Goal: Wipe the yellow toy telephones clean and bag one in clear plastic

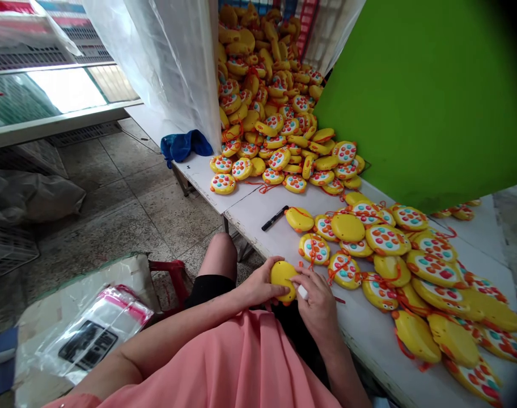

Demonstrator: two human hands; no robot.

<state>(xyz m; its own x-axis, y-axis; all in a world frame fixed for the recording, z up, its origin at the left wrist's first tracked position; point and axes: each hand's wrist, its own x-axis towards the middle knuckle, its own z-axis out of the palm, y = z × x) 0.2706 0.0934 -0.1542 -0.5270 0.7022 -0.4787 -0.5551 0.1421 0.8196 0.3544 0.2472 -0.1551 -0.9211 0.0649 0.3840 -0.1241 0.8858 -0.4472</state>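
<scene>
My left hand (261, 286) grips a yellow plastic toy (283, 277) by its rim, its plain yellow back turned up. Close against the toy's right side, my right hand (318, 297) is closed with a small white block (303, 292) between its fingers. The fingertips reach the toy's face. On the table beside them lie many similar oval toys, one of them showing a white face with coloured bumps (344, 270). Another shows a plain yellow back (299, 219). Orange-red cords hang from several of these toys.
A black marker (275, 218) lies near the table edge. Behind is a tall heap of the same toys (262, 85), between plastic sheeting (156, 62) and a green panel (424, 96). A blue cloth (186, 146) sits at the left corner. Bagged goods (101, 328) rest on a stool.
</scene>
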